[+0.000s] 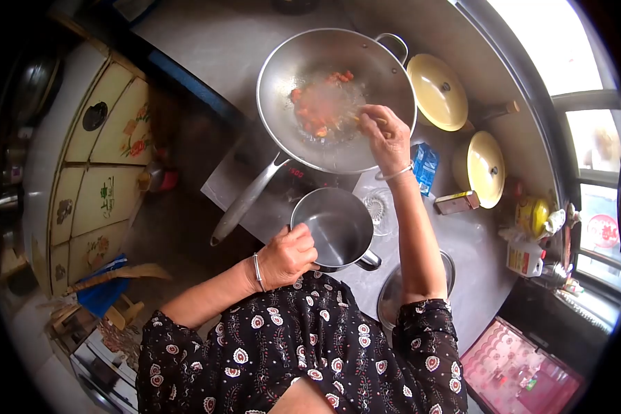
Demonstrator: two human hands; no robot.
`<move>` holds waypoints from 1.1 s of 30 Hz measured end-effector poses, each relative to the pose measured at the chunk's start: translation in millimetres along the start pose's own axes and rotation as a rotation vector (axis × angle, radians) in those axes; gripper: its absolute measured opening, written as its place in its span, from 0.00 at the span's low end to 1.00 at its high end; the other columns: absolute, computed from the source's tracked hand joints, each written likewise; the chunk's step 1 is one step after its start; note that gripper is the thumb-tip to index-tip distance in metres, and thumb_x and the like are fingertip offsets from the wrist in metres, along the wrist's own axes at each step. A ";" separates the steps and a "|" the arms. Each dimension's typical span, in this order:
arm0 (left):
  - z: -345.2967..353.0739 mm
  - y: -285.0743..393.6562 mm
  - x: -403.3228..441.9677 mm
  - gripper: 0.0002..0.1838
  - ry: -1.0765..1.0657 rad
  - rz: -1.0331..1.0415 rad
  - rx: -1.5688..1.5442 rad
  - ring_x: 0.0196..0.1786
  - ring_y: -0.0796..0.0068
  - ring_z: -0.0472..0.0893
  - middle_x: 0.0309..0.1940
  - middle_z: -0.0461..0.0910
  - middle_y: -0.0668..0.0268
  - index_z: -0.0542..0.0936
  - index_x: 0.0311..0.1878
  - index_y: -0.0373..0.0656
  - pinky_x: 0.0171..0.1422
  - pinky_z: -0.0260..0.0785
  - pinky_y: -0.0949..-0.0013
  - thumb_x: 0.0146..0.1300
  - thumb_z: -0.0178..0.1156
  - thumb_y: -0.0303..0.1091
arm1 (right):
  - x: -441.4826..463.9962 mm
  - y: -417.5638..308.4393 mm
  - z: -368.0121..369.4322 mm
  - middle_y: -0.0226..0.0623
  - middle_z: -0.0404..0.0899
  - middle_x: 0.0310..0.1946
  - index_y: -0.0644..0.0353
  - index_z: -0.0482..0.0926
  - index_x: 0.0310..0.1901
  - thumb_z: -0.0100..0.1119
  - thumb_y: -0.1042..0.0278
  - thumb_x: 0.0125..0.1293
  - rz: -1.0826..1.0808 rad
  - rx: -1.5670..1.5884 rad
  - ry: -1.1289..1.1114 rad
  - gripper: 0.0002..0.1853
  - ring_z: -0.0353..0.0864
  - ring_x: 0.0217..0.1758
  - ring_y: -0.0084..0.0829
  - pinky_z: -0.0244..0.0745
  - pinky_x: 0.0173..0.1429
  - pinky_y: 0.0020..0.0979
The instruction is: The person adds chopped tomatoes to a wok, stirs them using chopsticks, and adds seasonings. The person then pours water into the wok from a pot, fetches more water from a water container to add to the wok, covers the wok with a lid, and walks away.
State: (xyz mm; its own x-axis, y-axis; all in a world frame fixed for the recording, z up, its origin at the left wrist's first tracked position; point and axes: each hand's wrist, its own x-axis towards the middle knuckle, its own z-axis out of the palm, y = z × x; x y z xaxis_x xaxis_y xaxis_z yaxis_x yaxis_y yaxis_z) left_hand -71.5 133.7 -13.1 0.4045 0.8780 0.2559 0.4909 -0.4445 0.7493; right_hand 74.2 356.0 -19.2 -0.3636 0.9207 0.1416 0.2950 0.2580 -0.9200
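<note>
A large silver wok (386, 148) sits on the cooktop (241, 176), its long handle pointing toward the lower left. Inside it, pieces of reddish food (310, 110) lie in oil, partly blurred by steam. My right hand (386, 136) is closed over the wok's right side, fingers around a thin wooden utensil (354, 117) whose far end is hard to see in the steam. Just below the wok is a steel pot (334, 231) with nothing visible in it. My left hand (288, 257) is closed on its left rim, holding it close to my body.
Right of the wok stand two yellow lidded pots (440, 93), a blue packet (425, 168) and a small box (457, 202). A clear glass dish (378, 210) is beside the steel pot. Near my right elbow lies a round lid (388, 297). Bottles (524, 259) stand by the window.
</note>
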 end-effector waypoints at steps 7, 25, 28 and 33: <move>19.2 -8.5 -22.9 0.09 -0.038 -0.023 0.046 0.37 0.67 0.71 0.25 0.67 0.67 0.69 0.22 0.44 0.36 0.63 0.66 0.42 0.62 0.28 | -11.7 8.8 18.7 0.33 0.77 0.36 0.65 0.77 0.42 0.54 0.79 0.60 -0.119 -0.092 -0.028 0.09 0.79 0.35 0.22 0.74 0.41 0.22; 53.7 -42.9 -48.0 0.05 -0.081 0.083 0.164 0.41 0.66 0.71 0.26 0.69 0.66 0.72 0.23 0.42 0.37 0.67 0.55 0.46 0.56 0.31 | -10.2 -5.2 27.6 0.32 0.76 0.32 0.66 0.77 0.38 0.55 0.75 0.62 0.047 0.165 0.018 0.05 0.80 0.31 0.22 0.74 0.35 0.21; 60.1 -50.9 -53.7 0.05 -0.095 0.095 0.170 0.42 0.66 0.71 0.27 0.69 0.66 0.72 0.24 0.43 0.38 0.67 0.54 0.46 0.56 0.32 | -3.4 -2.4 21.8 0.32 0.77 0.33 0.65 0.77 0.40 0.54 0.75 0.63 0.073 0.190 0.087 0.06 0.81 0.32 0.24 0.76 0.35 0.22; 65.3 -54.4 -57.3 0.04 -0.120 0.109 0.191 0.41 0.67 0.71 0.27 0.69 0.65 0.72 0.23 0.43 0.44 0.66 0.51 0.45 0.56 0.31 | -3.8 -1.2 37.3 0.33 0.78 0.32 0.66 0.76 0.41 0.52 0.74 0.63 0.168 0.333 0.073 0.07 0.82 0.33 0.26 0.77 0.36 0.23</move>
State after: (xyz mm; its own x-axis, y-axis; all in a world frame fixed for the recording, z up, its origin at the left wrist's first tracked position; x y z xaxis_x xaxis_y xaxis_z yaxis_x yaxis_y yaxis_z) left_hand -71.0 96.0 -108.4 0.5460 0.8008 0.2461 0.5720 -0.5709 0.5890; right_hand 42.3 341.3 -32.2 -0.2668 0.9637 -0.0071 0.0379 0.0032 -0.9993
